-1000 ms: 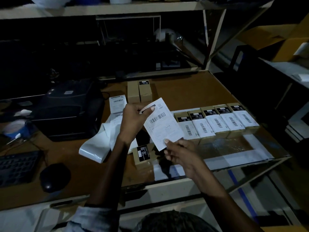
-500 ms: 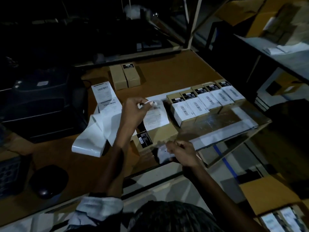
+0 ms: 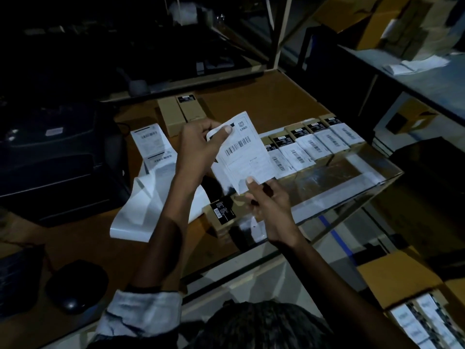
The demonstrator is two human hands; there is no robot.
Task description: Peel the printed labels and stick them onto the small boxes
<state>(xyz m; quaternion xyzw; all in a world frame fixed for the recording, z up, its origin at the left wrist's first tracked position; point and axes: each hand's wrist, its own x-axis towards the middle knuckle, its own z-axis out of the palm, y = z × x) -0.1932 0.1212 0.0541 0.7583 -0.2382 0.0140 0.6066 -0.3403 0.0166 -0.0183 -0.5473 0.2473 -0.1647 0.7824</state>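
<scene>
A white printed label [image 3: 245, 153] with a barcode is held up over the desk. My left hand [image 3: 198, 147] pinches its top left corner. My right hand [image 3: 266, 205] pinches its lower edge between thumb and fingers. Under the hands lies a small brown box [image 3: 221, 215] with a black sticker, bearing no white label. A row of several labelled small boxes [image 3: 309, 144] lies to the right. The strip of printed labels [image 3: 151, 142] runs out of the black printer [image 3: 57, 157], with peeled backing paper [image 3: 141, 210] curling over the desk.
Two plain brown boxes [image 3: 182, 114] lie at the back of the brown desk [image 3: 264, 99]. A black mouse [image 3: 75, 283] sits at the front left. A carton with labelled boxes [image 3: 425, 321] stands on the floor at the lower right. The glass desk edge [image 3: 352, 197] runs past the row.
The label was lowered toward the box half a second ago with my right hand off it; now it is raised again and my right hand pinches its lower edge. The camera view shifted.
</scene>
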